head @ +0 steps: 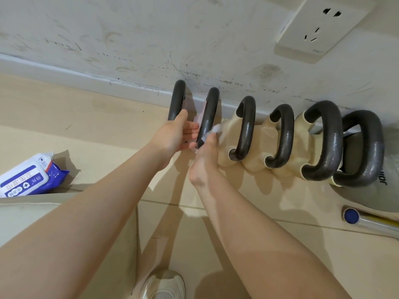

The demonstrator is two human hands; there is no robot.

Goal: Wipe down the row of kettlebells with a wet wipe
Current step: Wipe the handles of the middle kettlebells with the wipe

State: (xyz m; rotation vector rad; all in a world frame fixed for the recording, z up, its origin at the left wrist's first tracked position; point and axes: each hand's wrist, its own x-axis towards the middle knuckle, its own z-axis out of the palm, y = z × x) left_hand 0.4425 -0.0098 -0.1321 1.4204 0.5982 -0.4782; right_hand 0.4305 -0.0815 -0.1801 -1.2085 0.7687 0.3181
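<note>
Several kettlebells with dark handles stand in a row along the wall, from a pink one at the left [177,100] to a large grey one at the right [362,147]. The middle ones have cream bodies [257,152]. My left hand [174,134] rests against the second kettlebell [208,113], fingers spread on its pink body, beside the handle. My right hand [205,156] presses a white wet wipe [212,131] against the lower part of that second handle.
A blue and white pack of wet wipes [30,178] lies at the left on a cream cushion edge [64,203]. A wall socket [319,29] is up right. A bottle with a blue cap [367,221] lies at the right. My shoe [164,285] is on the tiled floor.
</note>
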